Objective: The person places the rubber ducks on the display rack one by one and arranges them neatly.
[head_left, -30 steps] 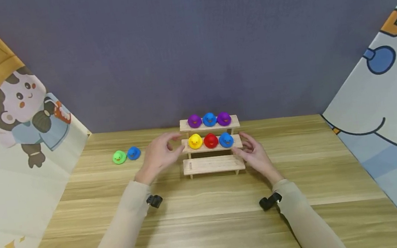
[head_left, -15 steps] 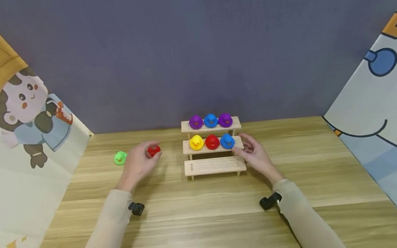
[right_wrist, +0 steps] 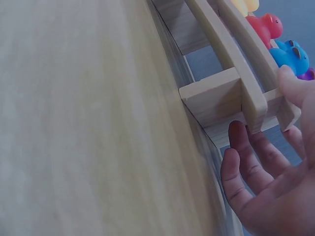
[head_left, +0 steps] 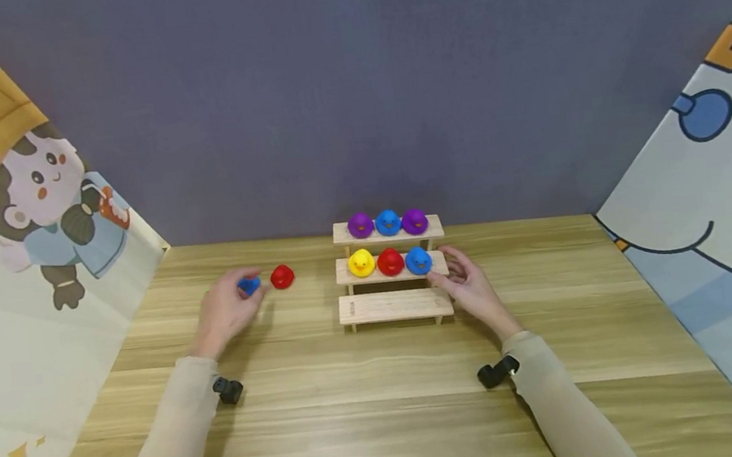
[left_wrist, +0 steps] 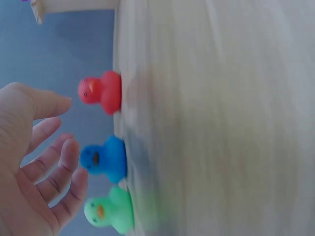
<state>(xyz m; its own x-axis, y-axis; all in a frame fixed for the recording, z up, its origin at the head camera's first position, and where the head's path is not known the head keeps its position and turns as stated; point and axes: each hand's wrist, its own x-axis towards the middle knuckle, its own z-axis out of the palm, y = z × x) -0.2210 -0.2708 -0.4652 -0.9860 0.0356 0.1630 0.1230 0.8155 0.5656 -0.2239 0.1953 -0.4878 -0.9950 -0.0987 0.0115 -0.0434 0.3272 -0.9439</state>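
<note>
My left hand (head_left: 222, 313) is over the table's left side, its fingers loosely bent around the space before a blue rubber duck (left_wrist: 104, 159). The left wrist view shows a gap between thumb and fingers with nothing in it. A red rubber duck (head_left: 282, 277) sits just right of that hand. A green rubber duck (left_wrist: 110, 210) stands beside the blue one, hidden by the hand in the head view. My right hand (head_left: 472, 288) holds the right end of a three-tier wooden stand (head_left: 394, 306), thumb close to a blue duck (head_left: 419, 260) on the middle tier.
Yellow (head_left: 361, 262) and red (head_left: 391, 261) ducks share the middle tier. On the top tier sit two purple ducks (head_left: 360, 225) with a blue one (head_left: 388, 223) between. A dark grey panel (head_left: 363, 91) rises behind the table (head_left: 375, 410); printed panels flank it.
The left hand has moved left from the stand, past the red duck it covered half a second ago, to the blue duck. The right hand stays at the stand.
</note>
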